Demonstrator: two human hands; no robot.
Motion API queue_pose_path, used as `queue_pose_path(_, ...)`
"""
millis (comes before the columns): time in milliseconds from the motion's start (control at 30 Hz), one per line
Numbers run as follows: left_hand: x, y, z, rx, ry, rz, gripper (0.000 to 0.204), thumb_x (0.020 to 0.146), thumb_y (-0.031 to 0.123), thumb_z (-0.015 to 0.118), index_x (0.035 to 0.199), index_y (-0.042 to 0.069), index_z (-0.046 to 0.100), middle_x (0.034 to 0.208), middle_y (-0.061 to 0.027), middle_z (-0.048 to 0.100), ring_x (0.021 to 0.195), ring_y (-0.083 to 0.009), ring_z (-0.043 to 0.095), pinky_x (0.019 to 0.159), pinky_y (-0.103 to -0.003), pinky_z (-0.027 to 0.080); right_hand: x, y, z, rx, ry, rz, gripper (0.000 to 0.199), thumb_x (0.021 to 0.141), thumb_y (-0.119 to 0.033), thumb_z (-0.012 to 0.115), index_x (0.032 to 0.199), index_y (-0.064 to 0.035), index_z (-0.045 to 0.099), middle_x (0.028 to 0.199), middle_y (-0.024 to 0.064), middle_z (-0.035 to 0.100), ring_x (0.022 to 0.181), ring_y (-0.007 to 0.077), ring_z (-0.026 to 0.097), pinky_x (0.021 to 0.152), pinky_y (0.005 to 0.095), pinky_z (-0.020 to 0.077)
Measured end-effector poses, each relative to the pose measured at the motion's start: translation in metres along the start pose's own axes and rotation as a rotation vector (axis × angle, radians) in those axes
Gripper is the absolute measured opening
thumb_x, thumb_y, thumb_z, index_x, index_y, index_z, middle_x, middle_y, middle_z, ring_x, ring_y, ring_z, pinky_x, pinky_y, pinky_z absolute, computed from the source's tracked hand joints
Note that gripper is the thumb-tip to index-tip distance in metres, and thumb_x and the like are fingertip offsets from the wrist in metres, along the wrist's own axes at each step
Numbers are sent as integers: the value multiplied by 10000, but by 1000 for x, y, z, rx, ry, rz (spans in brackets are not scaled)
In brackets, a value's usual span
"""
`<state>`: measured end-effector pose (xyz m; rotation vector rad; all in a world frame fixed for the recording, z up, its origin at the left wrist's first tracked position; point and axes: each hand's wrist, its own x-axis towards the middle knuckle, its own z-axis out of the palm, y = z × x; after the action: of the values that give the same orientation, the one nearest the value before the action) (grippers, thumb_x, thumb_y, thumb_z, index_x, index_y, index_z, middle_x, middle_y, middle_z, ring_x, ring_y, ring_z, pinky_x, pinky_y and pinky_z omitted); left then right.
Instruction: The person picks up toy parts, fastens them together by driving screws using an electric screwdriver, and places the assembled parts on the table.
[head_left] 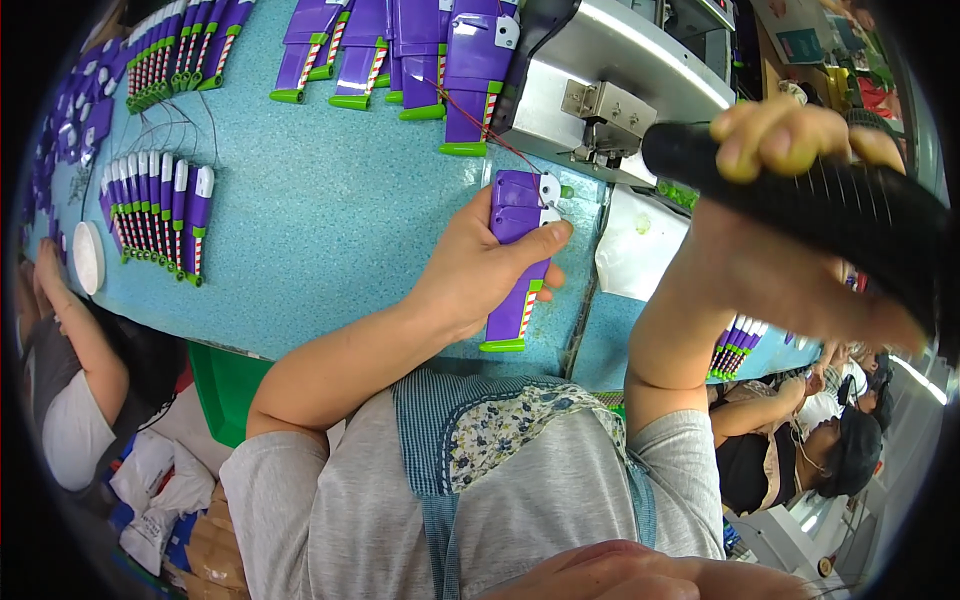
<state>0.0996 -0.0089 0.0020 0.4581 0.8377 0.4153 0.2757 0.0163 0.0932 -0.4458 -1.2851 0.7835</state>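
My left hand (490, 262) is closed around a purple plastic piece (517, 225), a winglike toy part with white tips, a red-and-white striped edge and a green end. Thin wires run from its upper end toward another purple part (472, 85) lying just beyond. My right hand (790, 230) is raised at the right, close to the camera, with its fingers wrapped over a long black object (800, 195) with a rounded end. Blur and nearness hide what kind of object this is.
A grey metal machine (590, 75) stands at the back right of the blue table (310, 190). Rows of purple parts (160, 205) lie at the left and back. Beside my left hand is a white sheet (637, 240). A green bin (225, 390) stands below; co-workers sit at both sides.
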Motion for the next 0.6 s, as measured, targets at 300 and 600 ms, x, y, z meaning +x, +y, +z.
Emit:
queue_pose_path(300,-1,-4,-11,-143,-106,37,439,804,-25,645,1166,76,418,1020,-93,620,752,-157,618,636,-307,527,-34,-15,24,-43,39,174,943,748,-852,365,1237,-52,473,765,121,525,533,207,495,565,371,440)
queue_pose_path(600,-3,-3,-1,-133,-63,58,442,822,-42,613,1186,78,392,1038,-96,619,738,-159,620,625,-308,526,-51,-13,28,-89,28,158,936,742,-849,381,1224,-50,453,743,123,548,480,207,501,528,364,438)
